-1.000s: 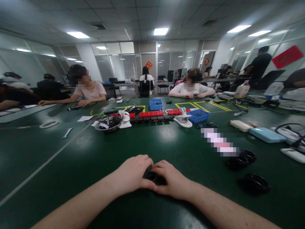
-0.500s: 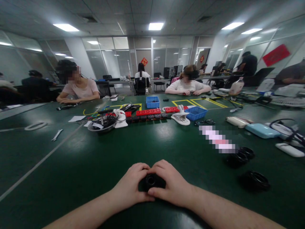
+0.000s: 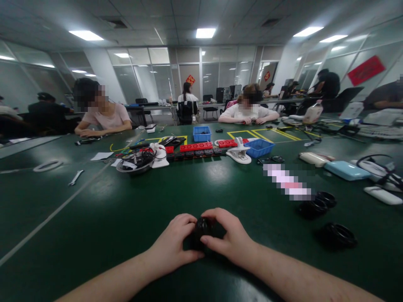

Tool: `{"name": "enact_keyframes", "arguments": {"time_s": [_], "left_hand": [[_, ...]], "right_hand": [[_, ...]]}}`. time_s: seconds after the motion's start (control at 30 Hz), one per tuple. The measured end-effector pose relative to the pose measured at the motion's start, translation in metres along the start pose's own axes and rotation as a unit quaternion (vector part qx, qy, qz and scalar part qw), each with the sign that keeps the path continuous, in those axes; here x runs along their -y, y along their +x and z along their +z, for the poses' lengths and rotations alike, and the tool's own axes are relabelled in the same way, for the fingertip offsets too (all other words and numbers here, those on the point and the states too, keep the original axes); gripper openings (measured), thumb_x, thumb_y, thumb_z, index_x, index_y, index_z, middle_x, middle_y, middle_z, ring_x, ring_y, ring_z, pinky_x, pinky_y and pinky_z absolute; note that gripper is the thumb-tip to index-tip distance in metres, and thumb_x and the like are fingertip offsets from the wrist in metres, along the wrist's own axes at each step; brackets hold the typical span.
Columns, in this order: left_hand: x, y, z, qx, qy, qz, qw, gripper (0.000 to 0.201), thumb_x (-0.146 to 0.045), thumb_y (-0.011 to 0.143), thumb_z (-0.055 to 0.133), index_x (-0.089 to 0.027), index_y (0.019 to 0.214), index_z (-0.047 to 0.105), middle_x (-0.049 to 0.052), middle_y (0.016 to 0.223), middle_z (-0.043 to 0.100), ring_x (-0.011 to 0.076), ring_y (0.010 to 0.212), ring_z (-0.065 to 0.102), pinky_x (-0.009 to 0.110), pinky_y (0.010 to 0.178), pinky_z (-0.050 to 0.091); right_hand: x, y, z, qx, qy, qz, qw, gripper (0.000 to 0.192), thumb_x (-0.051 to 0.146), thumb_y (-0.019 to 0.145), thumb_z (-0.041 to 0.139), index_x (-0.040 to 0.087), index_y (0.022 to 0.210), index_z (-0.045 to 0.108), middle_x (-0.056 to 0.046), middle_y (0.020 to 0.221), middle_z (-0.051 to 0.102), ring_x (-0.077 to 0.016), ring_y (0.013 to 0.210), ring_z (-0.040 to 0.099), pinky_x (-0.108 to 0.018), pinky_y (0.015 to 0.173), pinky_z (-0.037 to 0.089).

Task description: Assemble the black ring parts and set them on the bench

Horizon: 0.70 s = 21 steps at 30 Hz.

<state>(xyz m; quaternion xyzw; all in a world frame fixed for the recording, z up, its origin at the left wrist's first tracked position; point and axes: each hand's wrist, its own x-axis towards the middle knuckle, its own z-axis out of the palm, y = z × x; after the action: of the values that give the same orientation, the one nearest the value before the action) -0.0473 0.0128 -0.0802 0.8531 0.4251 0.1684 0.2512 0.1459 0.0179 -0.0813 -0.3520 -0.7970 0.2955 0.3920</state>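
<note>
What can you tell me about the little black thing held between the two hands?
The black part is small, dark and rounded, with a dull look, perhaps plastic or rubber. It sits low over the green table, close to the person. The left hand and right hand grip it from either side, their fingers hiding most of it, so its full shape cannot be told.

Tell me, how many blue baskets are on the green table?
2. One blue basket sits mid-table toward the far side; the other lies nearer and to its right, beside a white clip. Clutter may hide more.

Small part (image 3: pixel 203 228) held btw both hands on table (image 3: pixel 103 218); rings (image 3: pixel 338 235) at 3 o'clock (well apart); bowl (image 3: pixel 134 163) at 11; basket (image 3: pixel 260 147) at 1.
</note>
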Motion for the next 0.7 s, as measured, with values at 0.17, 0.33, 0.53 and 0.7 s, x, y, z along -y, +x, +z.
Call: {"name": "enact_keyframes", "arguments": {"time_s": [0.17, 0.33, 0.53, 0.7], "left_hand": [[-0.003, -0.002, -0.002, -0.003, -0.005, -0.009, 1.000, 0.028, -0.026, 0.069, 0.070, -0.023, 0.095, 0.060, 0.003, 0.108, 0.054, 0.0246, 0.104, 0.048, 0.038, 0.091, 0.040], [0.001, -0.001, -0.002, -0.021, 0.010, -0.015, 1.000, 0.029, -0.025, 0.071, 0.068, -0.024, 0.099, 0.059, 0.004, 0.111, 0.053, 0.0259, 0.106, 0.048, 0.040, 0.092, 0.040], [0.004, 0.000, -0.002, -0.033, 0.030, -0.037, 0.998, 0.028, -0.023, 0.070, 0.067, -0.021, 0.097, 0.061, 0.007, 0.112, 0.053, 0.0276, 0.108, 0.048, 0.042, 0.093, 0.040], [0.004, 0.000, -0.004, -0.037, 0.035, -0.045, 0.998, 0.026, -0.024, 0.072, 0.065, -0.023, 0.098, 0.061, 0.006, 0.114, 0.052, 0.0281, 0.109, 0.047, 0.044, 0.093, 0.039]], "right_hand": [[0.001, -0.001, 0.001, -0.011, 0.018, 0.028, 0.999, 0.029, 0.022, 0.066, 0.060, 0.018, 0.093, 0.051, -0.002, 0.084, 0.057, -0.0154, 0.077, 0.053, -0.030, 0.070, 0.045], [-0.002, 0.000, 0.003, -0.028, 0.003, 0.041, 0.999, 0.035, 0.018, 0.065, 0.057, 0.020, 0.099, 0.050, -0.003, 0.091, 0.057, -0.0159, 0.081, 0.053, -0.030, 0.073, 0.045], [-0.006, 0.002, -0.002, -0.006, -0.018, 0.018, 1.000, 0.046, 0.017, 0.072, 0.051, 0.021, 0.118, 0.047, -0.006, 0.100, 0.056, -0.0171, 0.087, 0.052, -0.032, 0.075, 0.045], [-0.009, 0.004, 0.000, -0.036, -0.029, 0.059, 0.997, 0.033, 0.016, 0.068, 0.054, 0.018, 0.101, 0.049, -0.004, 0.091, 0.057, -0.0159, 0.081, 0.053, -0.030, 0.071, 0.044]]}}
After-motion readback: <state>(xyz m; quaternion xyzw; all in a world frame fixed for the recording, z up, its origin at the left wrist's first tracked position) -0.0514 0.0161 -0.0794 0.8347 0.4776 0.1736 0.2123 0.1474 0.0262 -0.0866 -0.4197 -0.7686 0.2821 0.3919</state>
